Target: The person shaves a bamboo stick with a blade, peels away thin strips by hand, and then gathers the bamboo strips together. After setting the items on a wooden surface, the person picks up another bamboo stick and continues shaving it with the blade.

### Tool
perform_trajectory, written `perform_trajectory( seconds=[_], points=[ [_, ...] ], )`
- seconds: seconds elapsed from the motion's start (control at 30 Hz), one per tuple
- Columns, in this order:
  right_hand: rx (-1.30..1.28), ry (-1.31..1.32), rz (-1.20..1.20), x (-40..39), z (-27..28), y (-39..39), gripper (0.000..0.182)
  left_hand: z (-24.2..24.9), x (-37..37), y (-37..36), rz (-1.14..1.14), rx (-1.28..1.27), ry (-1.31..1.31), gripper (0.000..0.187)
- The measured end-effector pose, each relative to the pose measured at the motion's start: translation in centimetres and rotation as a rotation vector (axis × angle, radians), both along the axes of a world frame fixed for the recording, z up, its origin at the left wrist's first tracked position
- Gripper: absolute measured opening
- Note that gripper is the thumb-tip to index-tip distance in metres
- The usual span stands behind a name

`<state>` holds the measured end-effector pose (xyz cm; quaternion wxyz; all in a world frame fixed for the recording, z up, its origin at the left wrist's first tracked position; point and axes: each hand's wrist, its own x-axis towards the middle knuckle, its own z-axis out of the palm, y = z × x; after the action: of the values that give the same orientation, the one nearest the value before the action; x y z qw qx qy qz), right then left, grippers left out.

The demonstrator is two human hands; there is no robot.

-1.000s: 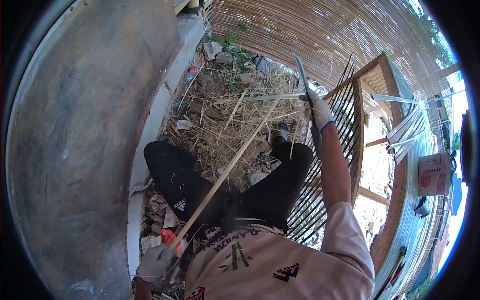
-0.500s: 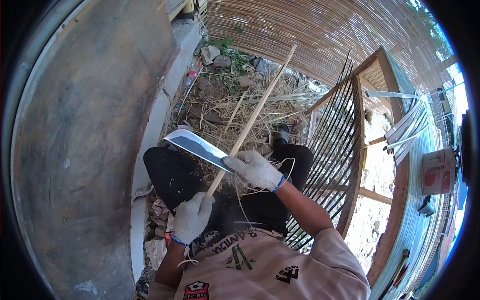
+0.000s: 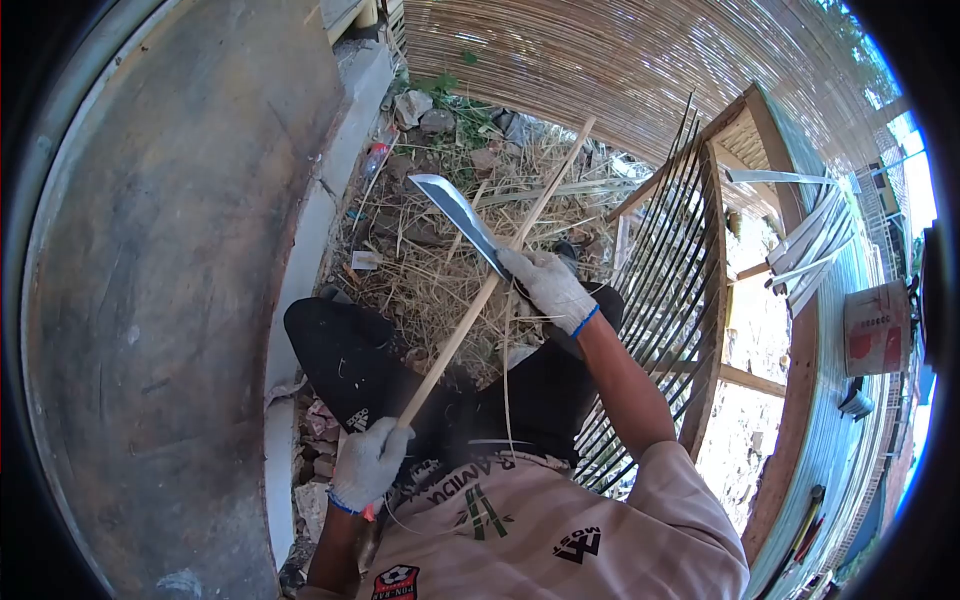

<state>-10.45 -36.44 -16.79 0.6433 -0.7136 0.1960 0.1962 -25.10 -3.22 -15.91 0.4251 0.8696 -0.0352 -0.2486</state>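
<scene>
My left hand (image 3: 370, 465), in a white knit glove with a blue cuff, is closed round the near end of a long pale bamboo strip (image 3: 450, 355). The strip slants up and away to the right, over my lap. My right hand (image 3: 552, 288), gloved the same way, grips a machete (image 3: 455, 212) whose handle is hidden in the fist. Its broad blade points up and left, and the part nearest the hand crosses the strip. Beneath the right hand hangs a thin bamboo shaving (image 3: 508, 380), reaching down to my shirt.
Straw-like shavings (image 3: 420, 290) and stones (image 3: 412, 108) cover the ground ahead. On the left stands a large worn board (image 3: 180, 280). A slatted wooden frame (image 3: 715, 300) is at the right, beside a ledge with a bucket (image 3: 875, 328). A bamboo screen (image 3: 600, 70) closes the back.
My right hand and the machete have moved away along the strip, up and right, and the blade points more steeply upward. My left hand has drawn slightly down and nearer my body.
</scene>
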Motion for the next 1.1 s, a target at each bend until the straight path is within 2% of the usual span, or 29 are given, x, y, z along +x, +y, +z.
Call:
perform_trajectory(
  seconds=[0.13,0.2,0.27,0.43,0.5,0.7,0.77,0.8,0.87,0.97,1.07,1.1],
  points=[
    [-0.012,-0.05,-0.022,0.7,-0.8,-1.9,0.042,0.6,-0.8,1.3,0.005,-0.002,0.028,0.028],
    [-0.039,-0.094,-0.009,1.1,-2.1,-3.0,0.046,1.2,-0.9,2.0,-0.014,0.049,0.142,0.026],
    [-0.136,-0.076,-0.021,1.3,-2.1,-3.7,0.049,0.1,-1.5,3.4,-0.045,0.033,0.085,0.026],
    [-0.097,-0.049,-0.114,1.7,-1.5,-5.1,0.05,1.4,-2.3,5.0,-0.091,0.078,0.067,0.025],
    [-0.1,-0.054,-0.099,1.9,-1.1,-5.7,0.049,1.8,-2.6,5.4,-0.031,0.004,0.159,0.023],
    [-0.182,-0.028,-0.081,3.0,-0.6,-7.3,0.05,1.6,-3.4,7.0,-0.026,-0.039,0.187,0.024],
    [-0.18,-0.082,-0.244,4.2,-2.1,-9.0,0.049,1.1,-4.3,8.1,-0.029,-0.022,0.165,0.025],
    [-0.177,-0.081,-0.244,4.6,-2.8,-10.4,0.049,0.9,-4.7,8.6,-0.033,-0.005,0.146,0.026],
    [0.009,-0.13,-0.35,5.2,-3.6,-13.1,0.049,1.5,-5.1,9.3,-0.021,0.015,0.193,0.027],
    [-0.039,-0.109,-0.433,5.0,-2.2,-14.4,0.049,1.2,-5.2,9.6,-0.033,0.067,0.229,0.028],
    [-0.093,-0.136,-0.278,2.4,-0.3,-11.0,0.047,0.7,-4.5,7.7,-0.02,0.052,0.201,0.03],
    [-0.013,-0.075,-0.224,1.2,-0.4,-9.5,0.047,0.6,-3.9,6.6,0.01,0.001,0.182,0.032]
  ],
)
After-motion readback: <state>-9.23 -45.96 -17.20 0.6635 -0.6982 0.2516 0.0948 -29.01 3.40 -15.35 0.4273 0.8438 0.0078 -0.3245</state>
